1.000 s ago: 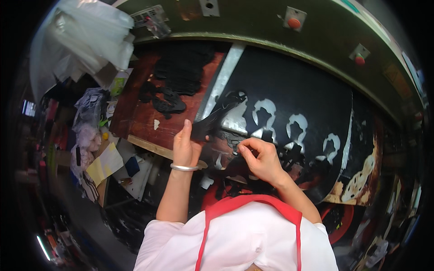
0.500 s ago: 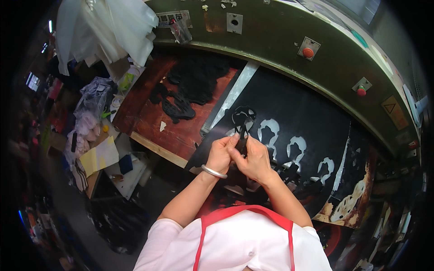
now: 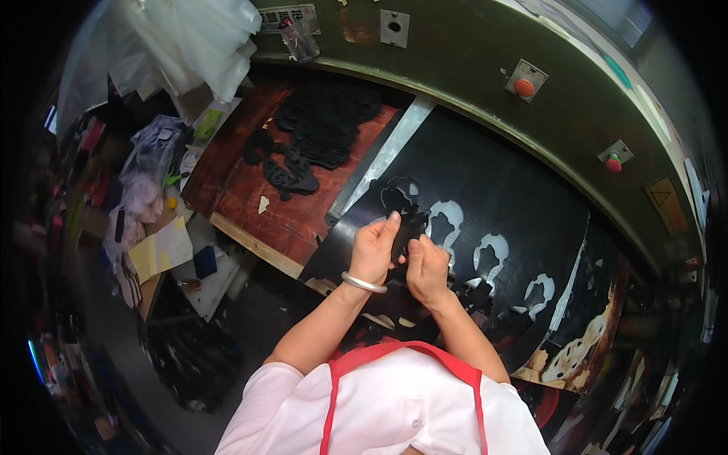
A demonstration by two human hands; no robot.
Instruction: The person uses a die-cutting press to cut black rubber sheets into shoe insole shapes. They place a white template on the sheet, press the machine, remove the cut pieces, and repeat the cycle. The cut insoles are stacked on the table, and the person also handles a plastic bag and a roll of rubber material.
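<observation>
Over the near left part of a black sheet, both my hands grip a thin black cut piece. My left hand, with a silver bangle at the wrist, pinches its left side, thumb pointing up. Lower on the right, my right hand is closed with the thumb on top. The piece's lower part is hidden by the fingers. Beyond my hands lies a dark rounded cut outline. To the right, several shoe-part-shaped openings in the sheet show pale grey beneath.
A reddish-brown board on the left carries a pile of black cut pieces. The green machine beam with red buttons spans the far side. Plastic bags hang upper left. A stained pale scrap lies at the right.
My hands have moved apart: the right has dropped slightly lower, and the left thumb now points up along the black piece. The view has shifted slightly.
</observation>
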